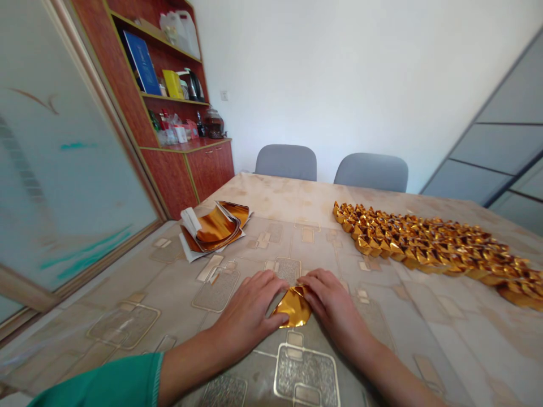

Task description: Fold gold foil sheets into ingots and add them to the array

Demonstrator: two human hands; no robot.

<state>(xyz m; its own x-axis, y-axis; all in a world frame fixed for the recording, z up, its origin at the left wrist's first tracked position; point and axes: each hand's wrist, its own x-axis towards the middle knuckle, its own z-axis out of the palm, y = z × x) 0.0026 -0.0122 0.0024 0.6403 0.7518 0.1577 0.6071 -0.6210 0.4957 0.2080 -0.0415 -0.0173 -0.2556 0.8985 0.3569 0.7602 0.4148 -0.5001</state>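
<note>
Currently left hand (250, 308) and right hand (333, 305) press gold paper (292, 311) flat mid-fold (grips open, clasping nothing); crease needs even pressure.

Two grey chairs (286, 162) stand before a white wall (339, 68), red cabinet (186, 169) left

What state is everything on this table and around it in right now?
gold foil sheet: partly folded, flat on the table under both hands' fingertips.
left hand: open, pressing the sheet's left side.
right hand: open, pressing its upper right edge.
stack of gold sheets: unfolded, edges curling up.
folded gold pieces: laid in tight rows.
chairs: empty, pushed to the table.
cabinet doors: shut.
</note>
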